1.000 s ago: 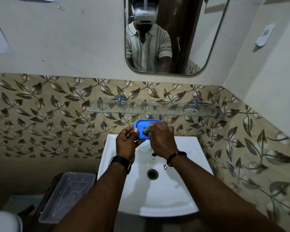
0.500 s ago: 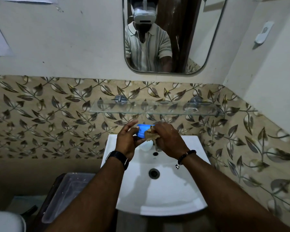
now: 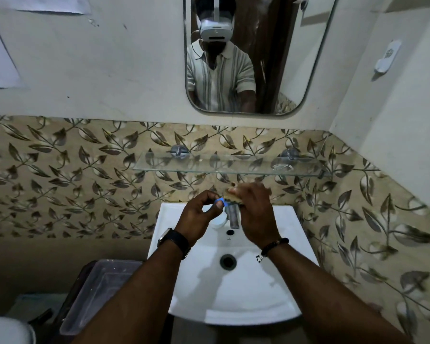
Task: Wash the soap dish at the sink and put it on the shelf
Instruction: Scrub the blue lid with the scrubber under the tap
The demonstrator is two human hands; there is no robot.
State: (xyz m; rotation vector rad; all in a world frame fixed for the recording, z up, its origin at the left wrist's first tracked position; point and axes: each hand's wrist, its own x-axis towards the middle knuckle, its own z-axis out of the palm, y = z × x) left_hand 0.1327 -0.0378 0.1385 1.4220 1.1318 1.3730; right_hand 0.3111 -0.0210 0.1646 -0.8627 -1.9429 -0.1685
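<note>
head view, read from left to right: a clear plastic container (image 3: 102, 291) sits low beside the sink (image 3: 271, 301). over the back of the basin the left hand (image 3: 199, 217) pinches the soap dish (image 3: 220, 201), of which only a thin blue edge shows between thumb and forefinger; its fingers are narrow, closed on that edge. touching it on the right, the right hand (image 3: 255, 212) wraps a tan scrubbing pad (image 3: 231, 194), fingers curled tight around it, just above the tap (image 3: 233, 216). to scrub well, i judge the left grip should stay firm on the rim while the pad works into the corners, keeping the dish over the basin so a slip lands in the sink, then rinse before lifting it to the glass shelf (image 3: 229, 166), which hangs bare just above. no writing is legible; a small mark under the tap and a wall fitting (image 3: 387, 57) at far right are too blurred to read.
</note>
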